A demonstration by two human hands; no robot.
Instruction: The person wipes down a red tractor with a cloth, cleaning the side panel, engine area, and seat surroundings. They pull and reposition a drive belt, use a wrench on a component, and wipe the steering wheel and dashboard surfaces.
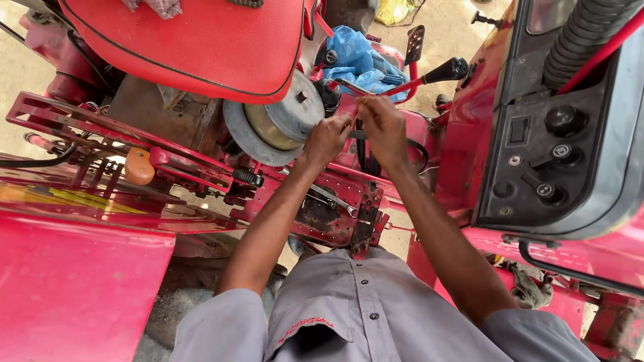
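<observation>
Fingers of your left hand (329, 137) and right hand (384, 124) pinch closed on something small by the red lever (376, 89), centre top; keep both grips steady.

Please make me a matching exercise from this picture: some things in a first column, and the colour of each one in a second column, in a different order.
Things:
1. seat cushion
2. plastic bag
3. lever knob
4. person's shirt

Colours:
A. blue
B. grey
C. red
D. orange

Pairs: 1-C, 2-A, 3-D, 4-B
</observation>
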